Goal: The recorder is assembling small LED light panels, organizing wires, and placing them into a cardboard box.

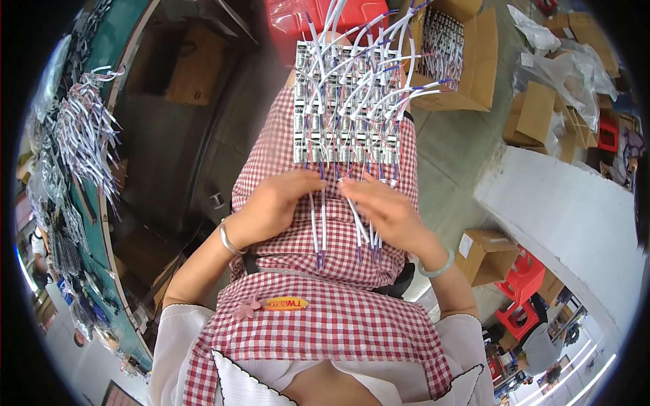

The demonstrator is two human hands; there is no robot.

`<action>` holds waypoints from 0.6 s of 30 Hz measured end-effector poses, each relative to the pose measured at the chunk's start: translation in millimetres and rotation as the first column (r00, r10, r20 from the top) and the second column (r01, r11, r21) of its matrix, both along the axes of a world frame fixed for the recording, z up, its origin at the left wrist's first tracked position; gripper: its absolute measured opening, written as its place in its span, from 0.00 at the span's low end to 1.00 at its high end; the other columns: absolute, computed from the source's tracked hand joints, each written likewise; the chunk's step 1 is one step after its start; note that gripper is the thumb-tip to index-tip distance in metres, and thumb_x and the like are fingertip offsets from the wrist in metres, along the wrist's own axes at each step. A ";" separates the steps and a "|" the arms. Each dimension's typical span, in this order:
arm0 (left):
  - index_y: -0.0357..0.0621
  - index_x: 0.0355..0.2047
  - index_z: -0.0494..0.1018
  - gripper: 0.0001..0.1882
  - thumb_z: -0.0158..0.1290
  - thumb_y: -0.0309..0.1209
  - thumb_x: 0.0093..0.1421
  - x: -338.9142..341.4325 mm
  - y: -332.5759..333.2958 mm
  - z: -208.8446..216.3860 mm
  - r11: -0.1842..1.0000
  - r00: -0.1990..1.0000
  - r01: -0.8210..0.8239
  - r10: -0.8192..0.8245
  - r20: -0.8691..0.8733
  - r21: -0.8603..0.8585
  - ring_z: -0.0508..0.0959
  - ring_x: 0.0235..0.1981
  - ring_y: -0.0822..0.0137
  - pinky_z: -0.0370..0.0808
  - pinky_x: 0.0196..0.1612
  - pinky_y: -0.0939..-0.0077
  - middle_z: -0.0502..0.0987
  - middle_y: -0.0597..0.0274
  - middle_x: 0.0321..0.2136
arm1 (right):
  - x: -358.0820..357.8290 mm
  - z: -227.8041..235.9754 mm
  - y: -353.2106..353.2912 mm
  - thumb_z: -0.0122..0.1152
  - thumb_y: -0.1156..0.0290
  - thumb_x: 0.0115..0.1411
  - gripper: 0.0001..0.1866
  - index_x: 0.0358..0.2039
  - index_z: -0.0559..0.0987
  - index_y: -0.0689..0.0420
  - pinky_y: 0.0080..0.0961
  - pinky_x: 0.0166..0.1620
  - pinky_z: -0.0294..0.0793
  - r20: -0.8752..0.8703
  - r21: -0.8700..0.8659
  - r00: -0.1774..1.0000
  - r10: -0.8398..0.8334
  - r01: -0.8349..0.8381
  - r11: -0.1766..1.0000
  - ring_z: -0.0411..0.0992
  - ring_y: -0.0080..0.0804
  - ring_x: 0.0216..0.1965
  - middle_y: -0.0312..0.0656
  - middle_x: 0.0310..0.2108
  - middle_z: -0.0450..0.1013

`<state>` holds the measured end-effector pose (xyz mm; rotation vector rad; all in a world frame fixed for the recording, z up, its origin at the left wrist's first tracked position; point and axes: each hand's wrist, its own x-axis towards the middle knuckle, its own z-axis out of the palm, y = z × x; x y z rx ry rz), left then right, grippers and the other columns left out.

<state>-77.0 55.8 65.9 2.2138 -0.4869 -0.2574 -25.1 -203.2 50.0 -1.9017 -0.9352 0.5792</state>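
A panel of small circuit boards (pixel 347 145) lies across my lap, packed with silver cylindrical parts in rows. White wires with blue-purple tips stand up from its far half. More white wires (pixel 323 227) hang over the near edge onto the checked apron. My left hand (pixel 279 201) is at the panel's near left, its fingers bent together around a wire at the edge; the thumb is mostly hidden. Opposite it, my right hand (pixel 386 208) stretches its fingers, slightly blurred, over the wires by the near edge, with no firm grip visible.
At my left, a green-edged table (pixel 101 223) carries a bundle of white wires (pixel 88 132) and plastic bags. A red stool (pixel 288 24) stands beyond the panel. To its right, an open carton (pixel 477 61) holds more boards. A white ledge (pixel 562 216) and another carton (pixel 484 257) are farther right.
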 end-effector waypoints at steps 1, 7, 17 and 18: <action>0.33 0.44 0.76 0.17 0.50 0.13 0.53 3.0 3.1 1.2 0.982 0.985 -0.171 0.169 -0.028 -0.077 0.80 0.40 0.60 0.77 0.43 0.72 0.79 0.52 0.41 | 2.5 2.1 -4.2 0.54 0.79 0.63 0.19 0.56 0.73 0.61 0.35 0.62 0.66 -0.300 0.133 0.939 -0.167 0.214 0.968 0.71 0.36 0.57 0.44 0.54 0.74; 0.31 0.47 0.73 0.13 0.51 0.21 0.62 62.3 10.0 -26.0 0.608 0.661 -0.749 0.654 -0.370 -0.264 0.80 0.31 0.70 0.77 0.37 0.78 0.81 0.52 0.35 | 65.9 -48.1 1.9 0.54 0.78 0.65 0.14 0.51 0.76 0.67 0.24 0.54 0.72 -0.396 0.142 0.547 -0.737 0.830 0.540 0.74 0.29 0.48 0.46 0.46 0.77; 0.30 0.49 0.70 0.14 0.51 0.22 0.63 92.9 38.4 -42.7 0.557 0.565 -0.790 0.496 -0.660 -0.257 0.74 0.25 0.78 0.68 0.26 0.83 0.79 0.63 0.31 | 108.5 -43.3 35.7 0.54 0.81 0.64 0.13 0.49 0.76 0.70 0.20 0.46 0.72 -0.718 0.081 0.425 -0.552 0.838 0.539 0.73 0.23 0.41 0.41 0.41 0.76; 0.30 0.49 0.70 0.14 0.51 0.22 0.63 91.8 40.4 -42.9 0.554 0.563 -0.791 0.497 -0.660 -0.258 0.74 0.25 0.78 0.68 0.26 0.83 0.79 0.63 0.31 | 108.1 -40.0 41.3 0.54 0.81 0.64 0.14 0.49 0.75 0.70 0.19 0.46 0.72 -0.755 0.082 0.412 -0.510 0.831 0.550 0.73 0.23 0.41 0.42 0.42 0.76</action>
